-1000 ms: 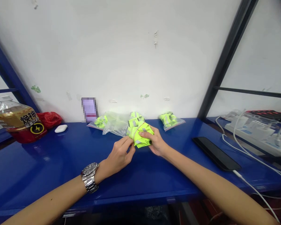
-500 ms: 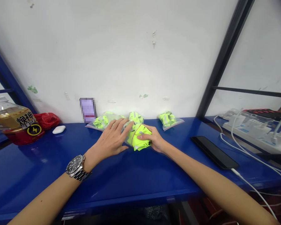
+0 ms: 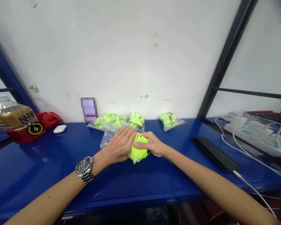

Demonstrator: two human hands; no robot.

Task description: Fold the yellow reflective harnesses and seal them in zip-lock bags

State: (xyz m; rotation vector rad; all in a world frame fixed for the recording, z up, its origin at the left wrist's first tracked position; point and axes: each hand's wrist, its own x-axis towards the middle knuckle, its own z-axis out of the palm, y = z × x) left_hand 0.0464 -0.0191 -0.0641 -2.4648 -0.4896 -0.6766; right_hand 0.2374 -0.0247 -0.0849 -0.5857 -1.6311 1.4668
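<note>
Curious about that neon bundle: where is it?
The neon bundle sits centre in the head view, between the left hand and right hand, near zip bags.

- The rolled-up safety vest (image 3: 138,154) is bright yellow-green with shiny silver stripes.
- The clear zip bag (image 3: 171,121) has yellow-green vests inside and a thin red line along its edge.
- The table (image 3: 37,175) is shiny deep blue.
- The drink bottle (image 3: 17,123) is gold-brown, with a red bottom, black letters and a yellow circle.
- The plastic bag (image 3: 48,119) is red.
- The wristwatch (image 3: 84,165) is silver with a black face.
- The phone (image 3: 215,153) is black.
- The wall (image 3: 140,53) is white with small green marks.
</note>
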